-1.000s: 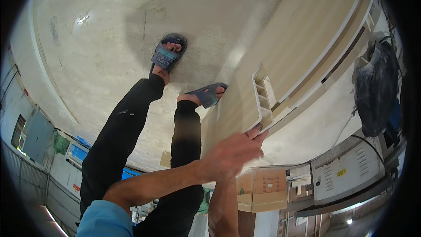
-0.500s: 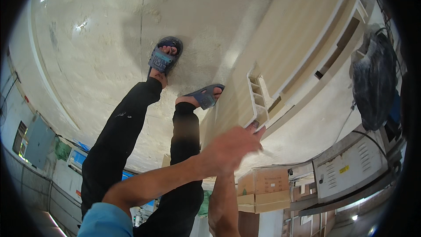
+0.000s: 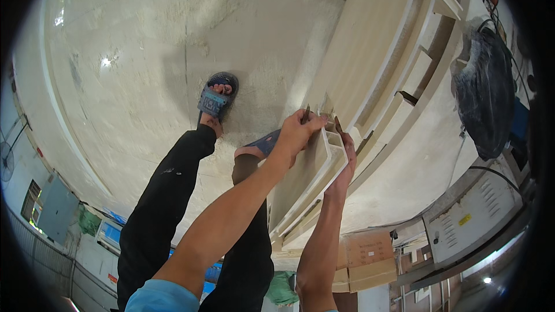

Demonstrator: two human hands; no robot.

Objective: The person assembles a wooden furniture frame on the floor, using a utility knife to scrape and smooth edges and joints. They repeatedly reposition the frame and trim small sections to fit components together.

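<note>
Dusty pale floor (image 3: 133, 104), grey wall cabinet (image 3: 59, 209), 1 caged fan (image 3: 6, 160), vented pale cabinet (image 3: 462, 237), bright light (image 3: 487, 281)

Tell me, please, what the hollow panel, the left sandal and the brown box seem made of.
Hollow panel: probably smooth cream plastic, given its thin-walled cells.
Left sandal: perhaps matt rubber or foam; its strap looks moulded.
Brown box: likely matt cardboard, with folded flaps.
</note>
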